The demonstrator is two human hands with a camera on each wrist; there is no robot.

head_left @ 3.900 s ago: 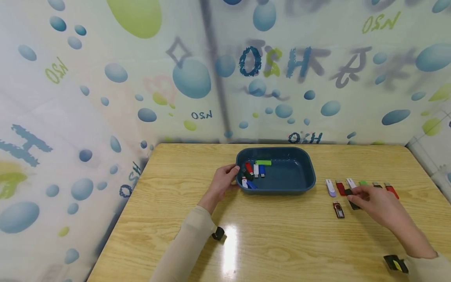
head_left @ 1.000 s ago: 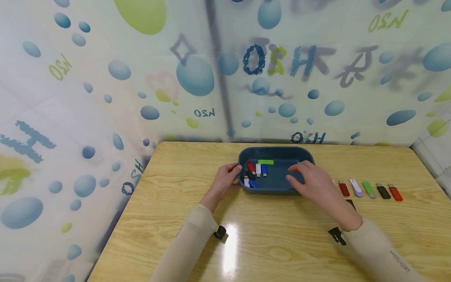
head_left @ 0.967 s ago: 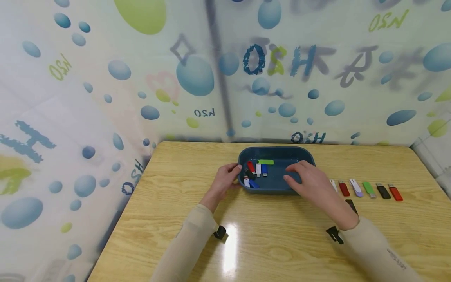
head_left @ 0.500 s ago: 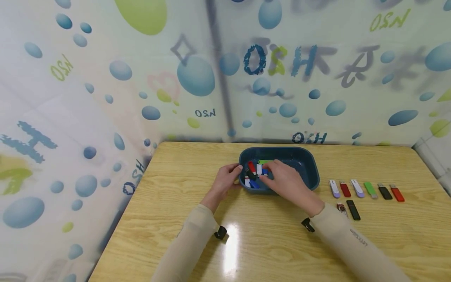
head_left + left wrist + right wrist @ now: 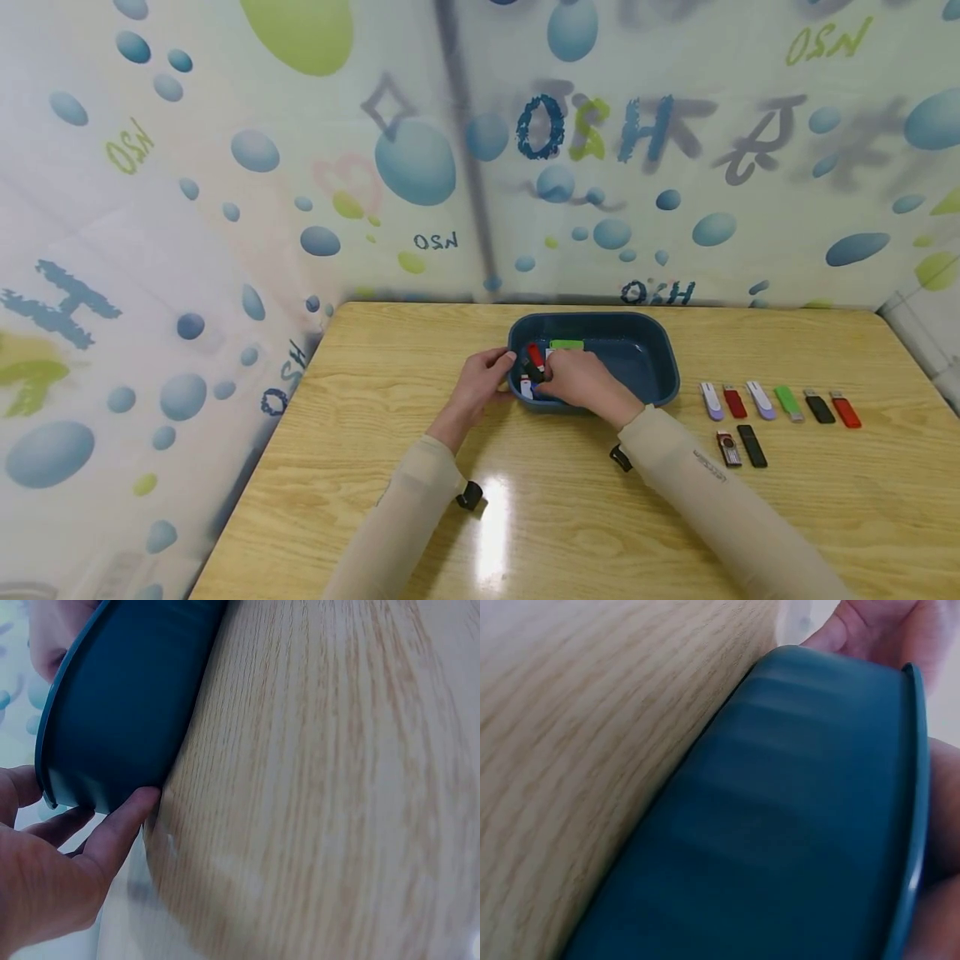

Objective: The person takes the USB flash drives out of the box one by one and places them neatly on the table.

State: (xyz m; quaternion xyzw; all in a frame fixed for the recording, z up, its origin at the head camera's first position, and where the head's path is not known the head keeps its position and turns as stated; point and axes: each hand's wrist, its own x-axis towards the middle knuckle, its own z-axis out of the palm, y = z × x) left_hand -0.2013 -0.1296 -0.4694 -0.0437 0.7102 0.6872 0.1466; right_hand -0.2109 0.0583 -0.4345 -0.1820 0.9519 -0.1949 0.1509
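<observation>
A: Wooden table [image 5: 570, 517], backed by a bubble-print curtain. Head view, item one: teal tray [image 5: 645, 371], count one, near the table's far edge. Left hand [image 5: 480, 387] grips its left wall, thumb over the rim. Right hand [image 5: 581, 382] is inside at the left end, fingers curled down over the loose USB sticks; whether it has already pinched one I cannot tell.

B: Sticks in the tray?

A: Visible: one green stick [image 5: 566, 343], one red stick [image 5: 534, 354], one black beside it, one white-and-blue at the near wall. More may lie under the hand. On the table, right of the tray: a row of six [image 5: 776, 402] — two lilac-white, two red, one green, one black — plus a pair [image 5: 738, 447] below, one dark red, one black. Eight outside.

B: Left wrist view?

A: Tray wall [image 5: 127, 712], fingers [image 5: 120, 825] pressed where it meets the table.

B: Right wrist view?

A: Tray wall [image 5: 780, 840] only; the grasp is hidden.

B: Risks?

A: In my judgement, a two-stick pickup from the crowded cluster, or a slip on smooth plastic. Loosening the left grip could let the tray slide.
</observation>
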